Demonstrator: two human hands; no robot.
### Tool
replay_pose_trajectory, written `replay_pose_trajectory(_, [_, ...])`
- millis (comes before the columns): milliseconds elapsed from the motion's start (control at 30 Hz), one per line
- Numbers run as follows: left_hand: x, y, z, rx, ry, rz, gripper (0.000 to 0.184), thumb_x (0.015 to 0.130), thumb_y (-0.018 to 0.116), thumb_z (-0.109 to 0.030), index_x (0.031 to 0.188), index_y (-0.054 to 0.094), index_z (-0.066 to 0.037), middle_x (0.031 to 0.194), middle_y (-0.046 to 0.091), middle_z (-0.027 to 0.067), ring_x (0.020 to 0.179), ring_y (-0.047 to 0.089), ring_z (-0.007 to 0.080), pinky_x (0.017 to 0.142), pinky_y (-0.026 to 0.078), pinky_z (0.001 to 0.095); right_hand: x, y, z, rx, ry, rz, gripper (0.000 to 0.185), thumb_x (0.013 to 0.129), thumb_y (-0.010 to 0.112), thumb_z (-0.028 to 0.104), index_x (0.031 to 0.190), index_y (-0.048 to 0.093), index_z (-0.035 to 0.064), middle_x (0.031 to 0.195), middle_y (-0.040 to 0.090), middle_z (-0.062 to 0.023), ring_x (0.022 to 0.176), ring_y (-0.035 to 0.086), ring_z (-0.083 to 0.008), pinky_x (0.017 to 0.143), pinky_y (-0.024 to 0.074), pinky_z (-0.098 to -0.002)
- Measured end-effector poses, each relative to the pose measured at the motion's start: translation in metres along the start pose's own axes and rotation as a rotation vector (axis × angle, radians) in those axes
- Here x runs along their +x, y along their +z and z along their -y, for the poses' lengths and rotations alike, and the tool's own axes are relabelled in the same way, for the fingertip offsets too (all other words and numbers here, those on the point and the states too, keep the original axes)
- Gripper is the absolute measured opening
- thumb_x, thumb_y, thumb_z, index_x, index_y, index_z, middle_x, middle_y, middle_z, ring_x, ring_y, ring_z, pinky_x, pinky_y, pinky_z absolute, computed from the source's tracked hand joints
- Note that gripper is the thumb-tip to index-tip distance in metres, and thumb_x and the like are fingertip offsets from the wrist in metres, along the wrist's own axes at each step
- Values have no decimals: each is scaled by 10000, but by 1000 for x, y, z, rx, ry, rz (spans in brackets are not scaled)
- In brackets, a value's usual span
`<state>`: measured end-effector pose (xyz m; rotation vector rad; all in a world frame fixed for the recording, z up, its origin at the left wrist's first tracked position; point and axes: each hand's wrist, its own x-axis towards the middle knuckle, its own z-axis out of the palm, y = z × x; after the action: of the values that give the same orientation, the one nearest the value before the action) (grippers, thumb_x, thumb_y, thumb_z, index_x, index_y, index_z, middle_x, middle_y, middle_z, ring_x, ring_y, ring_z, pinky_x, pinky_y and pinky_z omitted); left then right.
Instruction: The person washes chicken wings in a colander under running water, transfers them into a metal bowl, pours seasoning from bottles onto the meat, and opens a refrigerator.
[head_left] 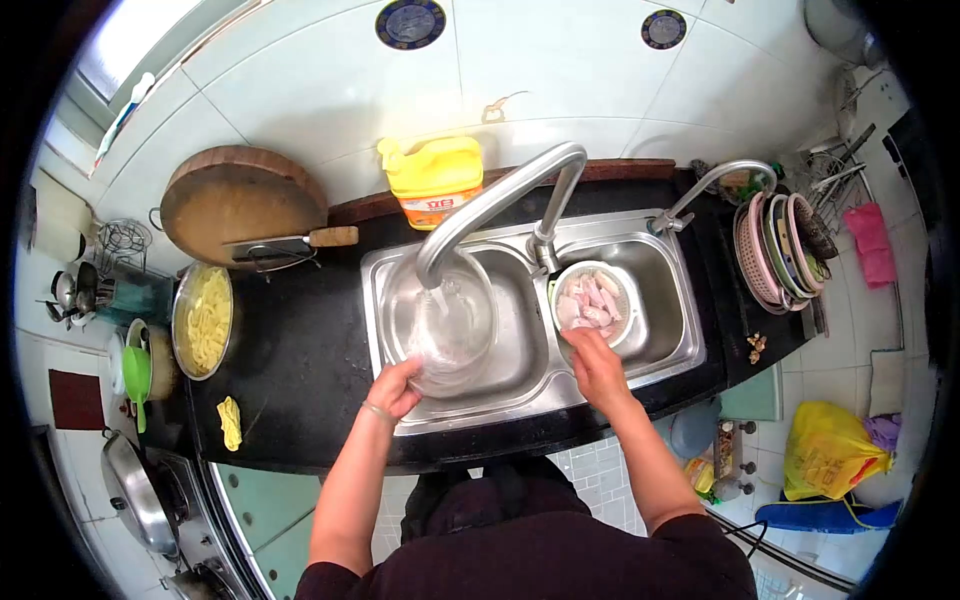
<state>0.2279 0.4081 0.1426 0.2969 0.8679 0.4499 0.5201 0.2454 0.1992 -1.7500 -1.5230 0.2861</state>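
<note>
My left hand [397, 390] is closed on the near-left rim of a clear, see-through bowl [470, 345] in the left sink basin. Water from the curved faucet [510, 195] runs into that bowl. Over the right basin, my right hand [598, 372] grips the near edge of a white strainer basket [625, 325]. Pieces of pale pink raw meat [592, 300], which look like chicken, lie inside the basket. My right fingertips are partly hidden at the rim.
A yellow jug [432, 180] stands behind the double sink [530, 395]. Left are a round chopping board [240, 200], a cleaver [285, 243], a steel bowl of pale yellow slices [207, 320] and a yellow cloth [230, 422]. Stacked baskets [780, 250] stand right, beside a smaller faucet [715, 185].
</note>
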Motion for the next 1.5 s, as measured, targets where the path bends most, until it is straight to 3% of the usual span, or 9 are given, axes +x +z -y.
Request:
replay_pose_trajectory(167, [1, 38, 0, -4, -242, 29, 419, 813, 399, 29, 1187, 294, 184, 1141, 459, 323, 1044, 512, 454, 810, 545, 440, -16, -10, 1, -43, 103, -9, 340, 751, 524, -60, 1073, 553, 45, 1016, 550, -159, 892, 564, -353, 746, 476, -387])
replay_pose_trajectory(300, [-34, 44, 17, 550, 33, -156, 516, 785, 452, 27, 1261, 256, 58, 1133, 486, 246, 928, 603, 353, 697, 581, 435, -45, -7, -7, -71, 179, -14, 318, 751, 524, -56, 1050, 560, 42, 1016, 549, -161, 905, 558, -359, 767, 470, -385])
replay_pose_trajectory(700, [3, -2, 0, -44, -240, -86, 377, 842, 421, 19, 1210, 363, 76, 1180, 471, 239, 1028, 546, 361, 834, 528, 456, -53, 17, 8, 5, 229, 66, 299, 736, 538, -55, 1021, 580, 23, 990, 570, -168, 915, 563, -338, 783, 463, -364])
replay_pose_trajectory(800, [-12, 46, 6, 447, 11, -203, 513, 782, 403, 51, 1282, 290, 29, 1231, 421, 246, 1058, 513, 383, 873, 497, 444, -57, 14, 7, -27, 233, 88, 301, 735, 540, -54, 1023, 579, 23, 993, 570, -167, 921, 562, -339, 786, 463, -365])
replay_pose_trajectory(867, [32, -9, 33, 1408, 644, -395, 573, 781, 444, 17, 1320, 249, -2, 1239, 398, 278, 1118, 445, 428, 935, 418, 421, -63, 15, 2, -50, 250, 101, 295, 737, 542, -43, 1022, 579, 24, 993, 570, -167, 925, 561, -341, 790, 462, -371])
replay_pose_trajectory(933, [17, 18, 21, 1433, 611, -422, 588, 798, 447, 22, 1342, 224, -10, 1252, 367, 307, 1158, 387, 447, 966, 352, 403, -68, 15, 0, -44, 273, 110, 291, 738, 543, -40, 1020, 580, 23, 993, 569, -169, 927, 560, -342, 792, 462, -374])
replay_pose_trajectory(1000, [16, 25, 13, 1647, 964, -440, 572, 822, 426, 39, 1349, 209, -6, 1280, 341, 303, 1161, 397, 433, 968, 358, 413, -72, 15, -3, -37, 299, 117, 288, 739, 544, -37, 1017, 580, 23, 993, 568, -170, 930, 560, -343, 793, 462, -378])
replay_pose_trajectory(1267, [-9, 24, -7, 1775, 1084, -226, 574, 825, 385, 60, 1369, 227, -37, 1336, 324, 274, 1226, 367, 388, 997, 363, 388, -65, 46, -7, 195, 475, 106, 538, 726, 610, 2, 1237, 458, 75, 1097, 542, -128, 910, 568, -268, 786, 460, -359])
replay_pose_trajectory(1500, [-31, -3, 14, 1523, 911, 63, 609, 853, 487, -122, 1397, 213, -127, 1395, 283, 210, 1285, 307, 338, 1060, 264, 372, 17, 83, 20, 62, -50, 142, 631, 737, 540, -85, 1326, 366, 61, 1231, 491, -184, 1120, 499, -304, 953, 388, -346])
